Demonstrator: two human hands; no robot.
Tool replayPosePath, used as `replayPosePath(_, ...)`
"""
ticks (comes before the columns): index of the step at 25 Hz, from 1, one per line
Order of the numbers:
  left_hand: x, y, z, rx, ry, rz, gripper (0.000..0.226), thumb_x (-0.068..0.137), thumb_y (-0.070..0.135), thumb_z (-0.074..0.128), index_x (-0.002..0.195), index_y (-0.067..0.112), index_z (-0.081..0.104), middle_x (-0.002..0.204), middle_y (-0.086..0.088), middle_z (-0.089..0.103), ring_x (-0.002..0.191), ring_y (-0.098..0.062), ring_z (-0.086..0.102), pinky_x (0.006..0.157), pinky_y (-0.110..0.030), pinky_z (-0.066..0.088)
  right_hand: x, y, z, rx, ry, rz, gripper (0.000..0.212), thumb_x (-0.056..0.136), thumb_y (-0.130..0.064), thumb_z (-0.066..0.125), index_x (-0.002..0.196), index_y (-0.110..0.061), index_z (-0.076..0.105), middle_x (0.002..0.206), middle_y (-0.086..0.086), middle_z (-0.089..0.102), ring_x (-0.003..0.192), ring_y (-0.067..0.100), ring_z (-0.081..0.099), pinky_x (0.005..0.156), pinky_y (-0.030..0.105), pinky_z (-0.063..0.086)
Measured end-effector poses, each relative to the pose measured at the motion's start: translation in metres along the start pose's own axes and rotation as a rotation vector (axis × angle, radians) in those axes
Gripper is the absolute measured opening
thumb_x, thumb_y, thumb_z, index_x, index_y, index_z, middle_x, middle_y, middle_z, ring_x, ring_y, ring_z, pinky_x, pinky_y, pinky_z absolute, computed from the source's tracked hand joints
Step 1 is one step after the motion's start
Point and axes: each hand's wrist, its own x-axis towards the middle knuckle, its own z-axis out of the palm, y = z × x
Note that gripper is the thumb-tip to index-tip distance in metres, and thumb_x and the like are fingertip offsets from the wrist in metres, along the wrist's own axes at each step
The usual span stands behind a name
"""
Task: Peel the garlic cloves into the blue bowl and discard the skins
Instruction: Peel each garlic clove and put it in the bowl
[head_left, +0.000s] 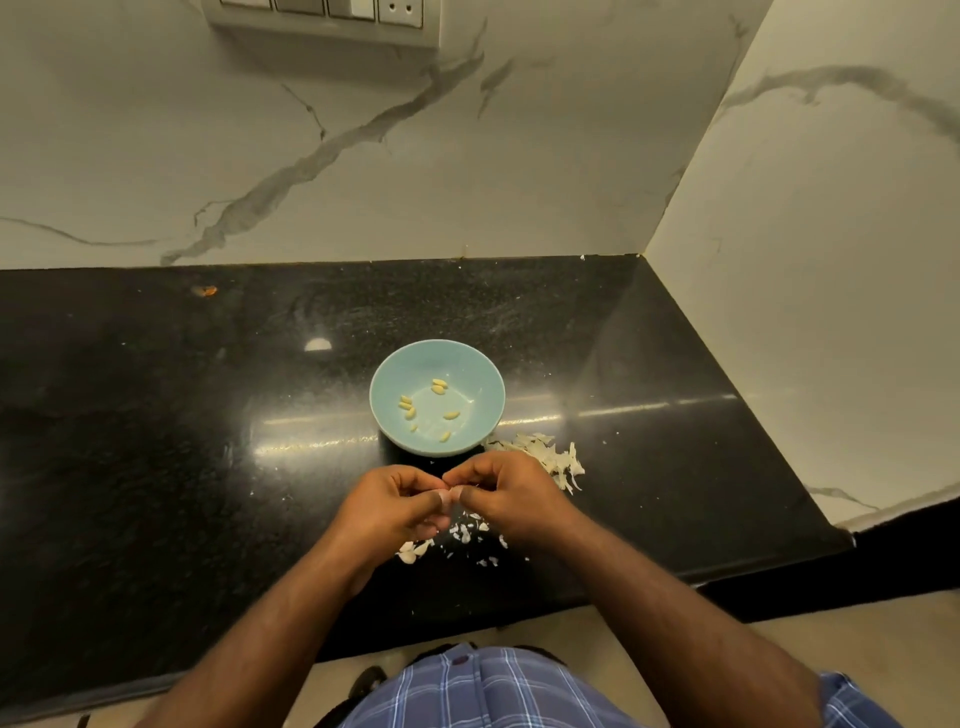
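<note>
A blue bowl (387, 400) stands on the black counter and holds several peeled yellowish garlic cloves (439, 385). Just in front of it my left hand (395, 506) and my right hand (511, 496) meet, fingertips together, pinching one small garlic clove (450, 493) between them. The clove is mostly hidden by my fingers. A heap of white skins (558, 460) lies to the right of the bowl, partly behind my right hand. More skin flakes (465, 532) are scattered under my hands.
The black stone counter (156, 441) ends in a front edge close to my body. Marble walls close it off behind and on the right. A small orange spot (209, 291) sits at the far left back.
</note>
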Motion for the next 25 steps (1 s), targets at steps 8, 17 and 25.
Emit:
replayPosePath(8, 0.001, 0.0, 0.015, -0.324, -0.016, -0.124, 0.014, 0.091, 0.005, 0.07, 0.102, -0.003, 0.072, 0.086, -0.017, 0.074, 0.072, -0.017, 0.07, 0.06, -0.019, 0.057, -0.008, 0.0, -0.01, 0.036, 0.059, 0.005, 0.007, 0.086, -0.021, 0.08, 0.093, -0.021, 0.078, 0.087, -0.004, 0.077, 0.086, 0.009, 0.073, 0.088, 0.041, 0.06)
replayPosePath(17, -0.004, -0.002, 0.021, -0.192, 0.057, 0.066, 0.011, 0.089, 0.004, 0.074, 0.098, 0.003, 0.067, 0.079, -0.019, 0.074, 0.065, -0.02, 0.065, 0.055, -0.025, 0.051, -0.017, 0.0, -0.019, 0.285, 0.06, 0.028, 0.018, 0.075, -0.001, 0.071, 0.084, -0.015, 0.077, 0.079, 0.008, 0.075, 0.07, 0.015, 0.067, 0.068, 0.03, 0.055)
replayPosePath(25, -0.014, 0.0, 0.031, 0.089, 0.104, 0.298, 0.015, 0.083, 0.005, 0.079, 0.088, 0.02, 0.079, 0.08, 0.002, 0.079, 0.074, -0.005, 0.073, 0.067, -0.015, 0.052, -0.021, -0.006, -0.016, 0.435, 0.115, 0.104, 0.024, 0.077, 0.012, 0.071, 0.084, -0.011, 0.067, 0.077, 0.012, 0.071, 0.071, 0.028, 0.064, 0.056, 0.026, 0.053)
